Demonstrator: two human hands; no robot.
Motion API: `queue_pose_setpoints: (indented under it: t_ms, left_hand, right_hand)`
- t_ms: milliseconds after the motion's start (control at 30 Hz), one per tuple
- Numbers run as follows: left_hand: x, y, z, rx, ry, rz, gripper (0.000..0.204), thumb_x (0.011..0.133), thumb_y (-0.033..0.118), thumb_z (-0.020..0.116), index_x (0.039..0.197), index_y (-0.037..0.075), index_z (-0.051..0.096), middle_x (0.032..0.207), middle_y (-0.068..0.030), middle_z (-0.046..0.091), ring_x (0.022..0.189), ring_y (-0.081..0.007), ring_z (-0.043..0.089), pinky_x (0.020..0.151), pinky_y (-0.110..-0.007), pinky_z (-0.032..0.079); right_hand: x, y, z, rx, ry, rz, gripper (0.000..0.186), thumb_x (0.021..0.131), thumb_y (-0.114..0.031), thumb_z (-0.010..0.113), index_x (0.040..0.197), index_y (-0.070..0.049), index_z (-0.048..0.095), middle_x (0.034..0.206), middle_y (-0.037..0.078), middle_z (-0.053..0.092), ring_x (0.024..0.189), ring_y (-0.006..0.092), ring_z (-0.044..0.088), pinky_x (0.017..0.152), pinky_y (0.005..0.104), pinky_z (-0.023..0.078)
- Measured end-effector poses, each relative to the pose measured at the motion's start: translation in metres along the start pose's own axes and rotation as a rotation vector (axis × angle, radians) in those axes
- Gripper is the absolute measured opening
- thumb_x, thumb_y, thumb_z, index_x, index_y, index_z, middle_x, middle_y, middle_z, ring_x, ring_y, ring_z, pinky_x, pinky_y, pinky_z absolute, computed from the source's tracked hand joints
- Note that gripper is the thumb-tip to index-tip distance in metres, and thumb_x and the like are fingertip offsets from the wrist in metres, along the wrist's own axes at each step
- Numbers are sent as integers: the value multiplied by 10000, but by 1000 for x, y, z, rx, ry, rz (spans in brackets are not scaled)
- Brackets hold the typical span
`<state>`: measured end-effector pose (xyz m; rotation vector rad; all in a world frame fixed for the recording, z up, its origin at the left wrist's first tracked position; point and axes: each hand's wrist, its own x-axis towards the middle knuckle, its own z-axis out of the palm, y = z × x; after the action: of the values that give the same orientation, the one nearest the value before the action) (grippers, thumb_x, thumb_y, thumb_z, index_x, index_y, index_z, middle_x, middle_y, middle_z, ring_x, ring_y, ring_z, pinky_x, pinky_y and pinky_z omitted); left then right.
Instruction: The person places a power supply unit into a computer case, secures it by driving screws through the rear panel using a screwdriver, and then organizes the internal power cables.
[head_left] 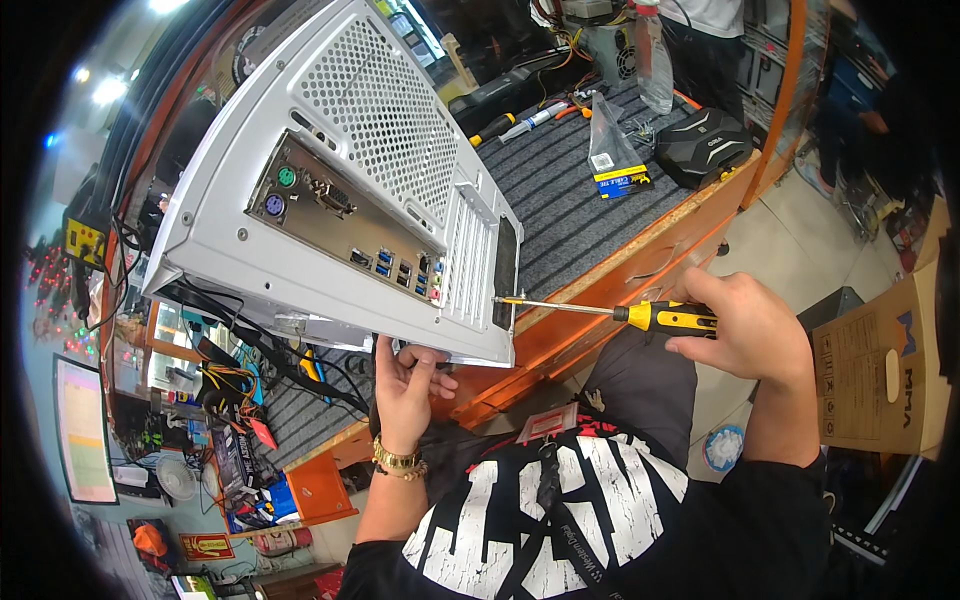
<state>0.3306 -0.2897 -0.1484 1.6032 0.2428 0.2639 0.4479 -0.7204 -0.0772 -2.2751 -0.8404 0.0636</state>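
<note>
R hand (745, 325) pinched the butt of a screwdriver (665, 318) btwn thumb & fingers. Driver lay directly L of it, long axis near horiz., shaft pointing L w/ the tip at the dark slot opening (507, 270) in the rear of the PC case (215, 225); couldn't tell if tip touched metal. L hand (410, 385) was nearer the case, fingers curled at its lower edge; couldn't tell how firmly it held. Case stood L & fwd of the R hand, by the table (535, 225), long axis slanting upper L to lower R.

Looks: driver had a yellow/blk handle & thin metal shaft. Case was white, w/ a honeycomb vent, slatted slot covers & a silver port plate (330, 235) w/ round, blue & blk ports.
</note>
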Motion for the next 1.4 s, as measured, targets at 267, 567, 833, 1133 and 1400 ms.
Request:
queue_pose_setpoints:
  t_ms: [267, 567, 833, 1133, 1400]
  left_hand:
    - [1, 1, 2, 10, 0, 4, 647, 1104, 67, 599, 1630, 27, 224, 1051, -165, 699, 717, -186, 740, 601, -272, 631]
    - [1, 9, 0, 69, -6, -11, 690, 1074, 28, 621, 1616, 29, 194, 873, -130, 686, 681, -196, 728, 546, -279, 606]
    - [-1, 11, 3, 81, -15, -6, 730, 1061, 18, 639, 1617, 12, 167, 845, -131, 680, 661, -198, 724, 532, -273, 593]
    - [-1, 11, 3, 88, -25, 0, 723, 1058, 17, 638, 1612, 15, 174, 837, -127, 674, 651, -188, 715, 532, -261, 583]
    - [-2, 11, 3, 99, -33, -2, 720, 1056, 16, 639, 1608, 19, 176, 819, -120, 670, 642, -183, 710, 527, -257, 578]
  right_hand:
    - [1, 9, 8, 74, -26, 23, 470, 729, -136, 941, 1094, -37, 661, 933, 178, 784, 867, 387, 775, 760, 425, 597]
    - [13, -20, -20, -298, 60, -101, 436, 774, -232, 913, 1082, -111, 629, 840, 105, 728, 843, 380, 730, 687, 489, 549]
    - [10, -23, -21, -350, 16, -54, 420, 785, -244, 902, 1103, -129, 653, 820, 94, 732, 818, 382, 725, 666, 498, 536]
    - [11, -17, -14, -280, 55, -58, 423, 781, -247, 905, 1107, -133, 661, 824, 105, 741, 817, 390, 727, 678, 506, 541]
    - [13, -16, -15, -263, 36, -62, 428, 780, -257, 911, 1109, -131, 668, 816, 113, 739, 810, 390, 729, 666, 507, 540]
